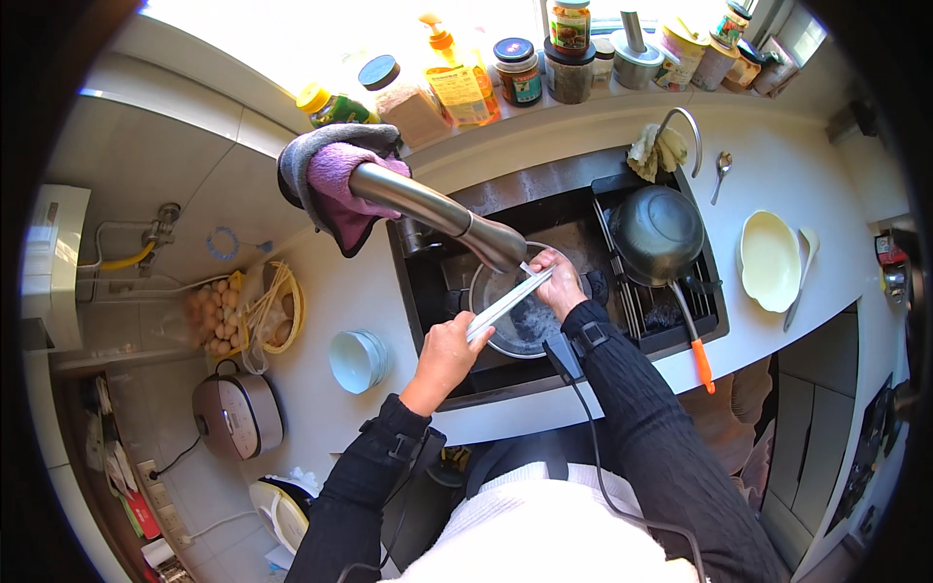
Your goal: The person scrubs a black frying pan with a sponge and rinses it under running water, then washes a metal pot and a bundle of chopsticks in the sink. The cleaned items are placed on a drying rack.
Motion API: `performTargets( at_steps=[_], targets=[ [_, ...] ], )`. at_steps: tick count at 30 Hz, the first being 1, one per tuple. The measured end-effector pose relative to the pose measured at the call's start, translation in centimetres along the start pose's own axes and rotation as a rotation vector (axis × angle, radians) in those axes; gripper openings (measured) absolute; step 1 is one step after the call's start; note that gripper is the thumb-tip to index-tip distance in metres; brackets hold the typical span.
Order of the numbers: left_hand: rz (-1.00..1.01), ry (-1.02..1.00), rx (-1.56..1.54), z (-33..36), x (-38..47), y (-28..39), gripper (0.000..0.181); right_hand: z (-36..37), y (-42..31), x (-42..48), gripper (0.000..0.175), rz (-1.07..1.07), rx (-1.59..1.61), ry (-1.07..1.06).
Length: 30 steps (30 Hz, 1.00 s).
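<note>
A bundle of pale chopsticks spans my two hands, slanting over the dark sink. My left hand grips the lower end. Around the upper end my right hand is closed, close to the metal faucet spout. Both hands look wet. Beneath the chopsticks, a round vessel or glass lid with a thin rim lies in the sink; whitish suds or bubbles show in it, and my hands partly hide it.
Right of the faucet, an upturned pot with an orange-tipped handle rests on a rack. Pale blue bowls stand left of the sink, a cream dish right. Cloths drape the faucet. Jars line the windowsill.
</note>
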State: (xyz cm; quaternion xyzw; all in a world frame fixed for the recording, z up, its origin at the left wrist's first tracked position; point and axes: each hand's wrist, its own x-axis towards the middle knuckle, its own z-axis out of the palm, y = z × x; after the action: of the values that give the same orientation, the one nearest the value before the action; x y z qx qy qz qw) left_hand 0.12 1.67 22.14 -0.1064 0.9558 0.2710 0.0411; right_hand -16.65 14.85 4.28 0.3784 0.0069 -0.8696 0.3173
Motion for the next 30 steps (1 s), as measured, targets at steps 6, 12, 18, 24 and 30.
performTargets(
  at_steps=[6,12,18,24,30],
  targets=[
    [0.039,-0.010,-0.187,1.4,0.4,-0.7,0.029,-0.7,4.5,-3.8,0.039,0.063,-0.222,-0.092],
    [-0.569,-0.170,-1.064,7.7,4.2,-4.3,0.034,0.4,2.6,-6.0,0.019,-0.263,-0.430,-0.231],
    [-0.604,-0.350,-1.531,13.9,10.2,-1.4,0.022,3.5,-3.8,-10.3,0.023,-0.609,-0.812,-0.416],
    [-0.512,-0.330,-1.589,14.2,13.8,0.5,0.023,6.0,-6.5,-13.3,0.020,-0.895,-0.931,-0.331],
    [-0.504,-0.257,-1.327,11.7,12.6,0.9,0.032,5.1,-4.8,-12.6,0.015,-1.010,-1.002,-0.311]
  ],
)
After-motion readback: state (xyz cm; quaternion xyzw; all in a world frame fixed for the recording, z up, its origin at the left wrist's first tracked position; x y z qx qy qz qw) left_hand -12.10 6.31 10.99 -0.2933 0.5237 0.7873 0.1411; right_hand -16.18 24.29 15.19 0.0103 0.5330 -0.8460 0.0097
